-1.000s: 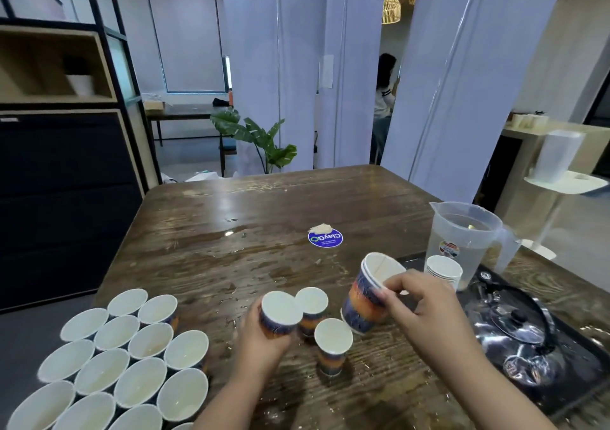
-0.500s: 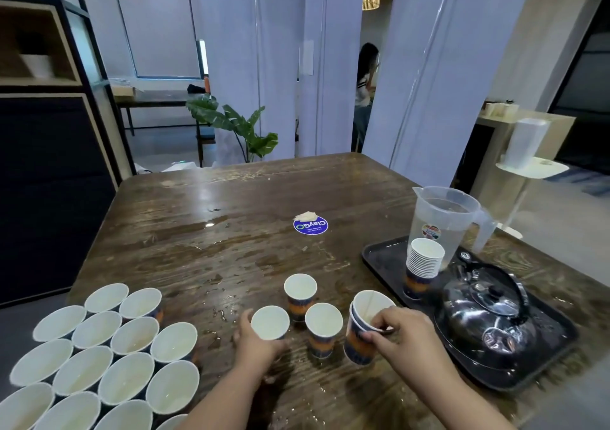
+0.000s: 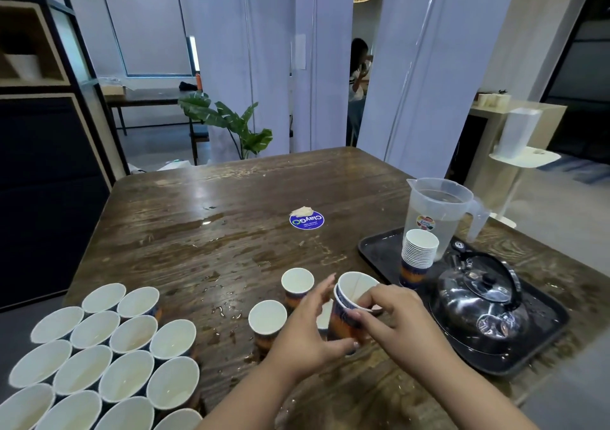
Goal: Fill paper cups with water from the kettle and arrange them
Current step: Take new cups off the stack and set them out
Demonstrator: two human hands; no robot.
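At lower centre of the frame, the left hand [image 3: 305, 325] has left its single cup and now grips the base of the nested cups [image 3: 350, 311] while the right hand [image 3: 392, 320] pinches the rim, likely separating another for filling.

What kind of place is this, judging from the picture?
Probably an office pantry or shared lounge. A large wooden table carries a tray with a steel kettle and water jug, many paper cups stand ready, and white partition panels divide the room.
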